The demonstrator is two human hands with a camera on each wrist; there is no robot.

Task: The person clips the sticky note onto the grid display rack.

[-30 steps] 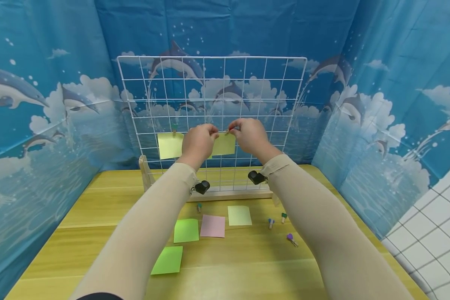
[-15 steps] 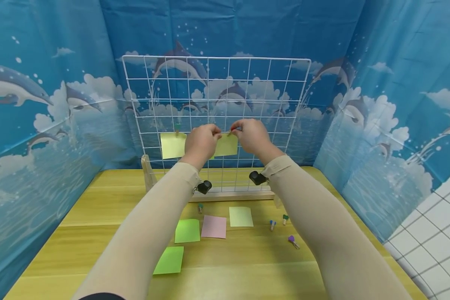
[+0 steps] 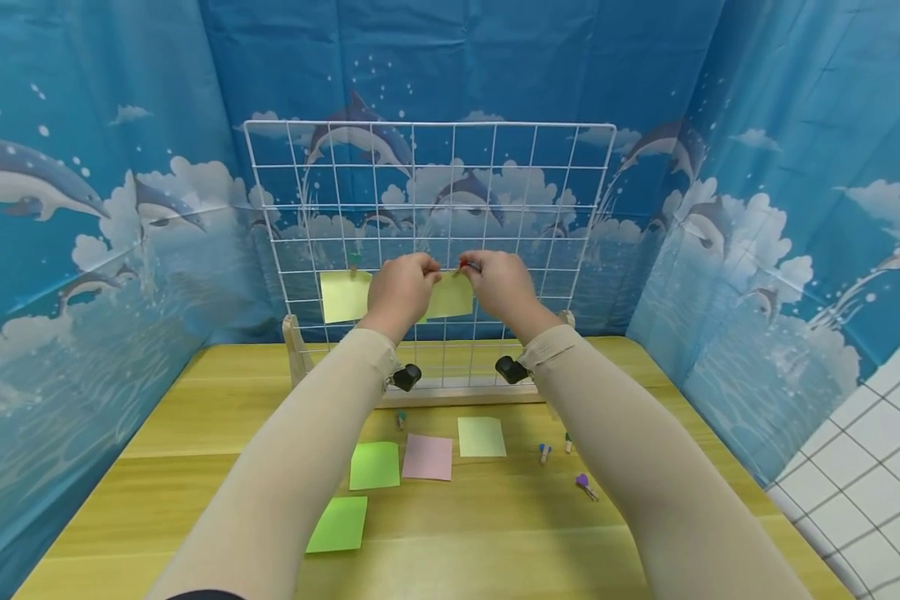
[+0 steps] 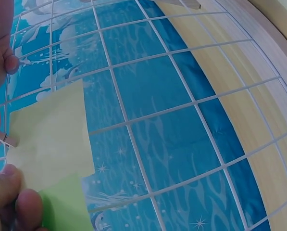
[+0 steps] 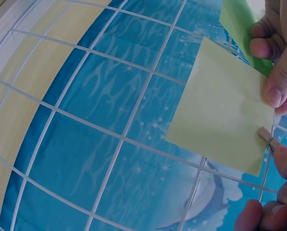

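Observation:
At the white wire grid (image 3: 450,205), my left hand (image 3: 400,289) pinches the upper edge of a pale yellow sticky note (image 3: 452,297) against a wire. My right hand (image 3: 501,282) pinches a small wooden clothespin (image 5: 265,134) with a red top, its tip over the note's top edge in the right wrist view. Left of these, another yellow note (image 3: 343,297) hangs from a green-topped clothespin (image 3: 354,265). Partly hidden by my left hand is a green note (image 4: 66,204) on the grid.
On the wooden table (image 3: 450,558) lie a pink note (image 3: 427,457), a pale yellow note (image 3: 482,437) and two green notes (image 3: 375,465). Several loose clothespins are scattered about, including a purple-topped one (image 3: 587,487). A wooden base (image 3: 465,397) supports the grid.
The head view has shifted slightly. Both hands keep their places at the yellow note's top edge, with the red-topped clothespin still in the right fingers.

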